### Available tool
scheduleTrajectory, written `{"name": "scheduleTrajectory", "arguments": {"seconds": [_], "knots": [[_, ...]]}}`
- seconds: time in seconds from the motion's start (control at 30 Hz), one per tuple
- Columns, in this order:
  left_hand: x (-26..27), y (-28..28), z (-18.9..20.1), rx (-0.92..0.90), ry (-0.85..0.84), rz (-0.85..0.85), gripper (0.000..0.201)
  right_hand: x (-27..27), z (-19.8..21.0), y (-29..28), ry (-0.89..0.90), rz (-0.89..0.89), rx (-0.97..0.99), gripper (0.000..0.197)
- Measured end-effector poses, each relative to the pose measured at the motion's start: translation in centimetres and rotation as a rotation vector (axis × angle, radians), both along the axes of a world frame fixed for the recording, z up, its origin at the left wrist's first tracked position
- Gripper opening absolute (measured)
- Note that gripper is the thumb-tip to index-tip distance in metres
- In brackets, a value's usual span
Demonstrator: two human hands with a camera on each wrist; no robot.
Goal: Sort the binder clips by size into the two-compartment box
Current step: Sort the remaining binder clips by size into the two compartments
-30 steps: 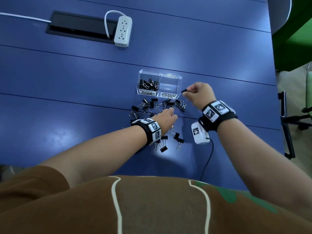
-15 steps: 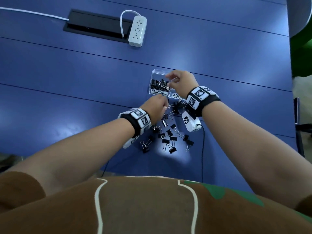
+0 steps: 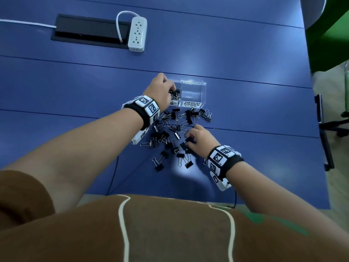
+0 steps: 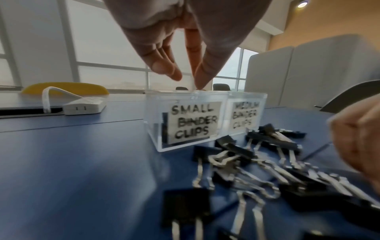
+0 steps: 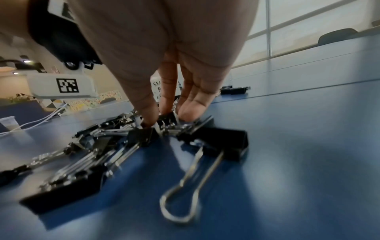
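Observation:
A clear two-compartment box [image 3: 196, 86] stands on the blue table, labelled SMALL BINDER CLIPS [image 4: 193, 121] on its left half and MEDIUM BINDER CLIPS on its right. Several black clips [image 3: 177, 94] lie in the small compartment, and I see none in the medium one. My left hand [image 3: 172, 90] hovers over the small compartment with its fingers [image 4: 164, 68] extended downward and nothing between them. One fingertip touches the rim. A pile of black binder clips [image 3: 175, 127] lies in front of the box. My right hand [image 3: 189, 138] reaches into the near side of the pile. Its thumb and fingers [image 5: 148, 116] pinch a small clip.
A white power strip [image 3: 137, 34] and a black cable recess [image 3: 88, 30] sit at the far side of the table. The table's right edge is close, with chair legs [image 3: 328, 129] beyond it. A larger clip [image 5: 218, 146] lies just in front of my right wrist.
My right hand went from the box's right side to the small compartment, then back down to the pile, where it pinches a clip. My left hand rose from the pile to over the small compartment.

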State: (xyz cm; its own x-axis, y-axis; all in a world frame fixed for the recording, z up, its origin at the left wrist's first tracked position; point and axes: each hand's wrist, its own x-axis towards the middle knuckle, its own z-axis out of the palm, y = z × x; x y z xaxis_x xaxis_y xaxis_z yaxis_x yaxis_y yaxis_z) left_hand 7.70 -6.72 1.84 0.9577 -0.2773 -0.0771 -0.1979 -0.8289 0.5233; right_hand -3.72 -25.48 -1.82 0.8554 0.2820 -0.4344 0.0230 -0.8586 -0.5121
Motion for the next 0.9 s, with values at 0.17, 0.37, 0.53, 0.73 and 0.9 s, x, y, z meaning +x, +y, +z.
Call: {"name": "scheduleTrajectory", "arguments": {"seconds": [0.17,0.37,0.53,0.73,0.9], "knots": [[-3.5,-1.2,-1.2,0.043,0.032,-0.183,0.009,-0.3,-0.5,0.0,-0.051,-0.03,-0.004,0.016],[-6.4,-1.3,-3.2,0.171,0.255,-0.233,0.018,1.1,0.6,-1.9,-0.03,-0.372,0.123,0.013],[-7.2,-2.1,-3.9,0.216,0.285,-0.227,0.029,3.4,0.8,-3.9,0.047,-0.783,0.372,0.031],[-7.2,-2.5,-3.7,0.249,0.278,-0.217,0.023,4.8,0.3,-4.2,-0.04,-0.558,0.067,0.009],[-7.2,-2.3,-3.3,0.142,0.242,-0.174,0.018,4.1,-0.6,-3.7,-0.066,-0.438,-0.036,0.015]]}}
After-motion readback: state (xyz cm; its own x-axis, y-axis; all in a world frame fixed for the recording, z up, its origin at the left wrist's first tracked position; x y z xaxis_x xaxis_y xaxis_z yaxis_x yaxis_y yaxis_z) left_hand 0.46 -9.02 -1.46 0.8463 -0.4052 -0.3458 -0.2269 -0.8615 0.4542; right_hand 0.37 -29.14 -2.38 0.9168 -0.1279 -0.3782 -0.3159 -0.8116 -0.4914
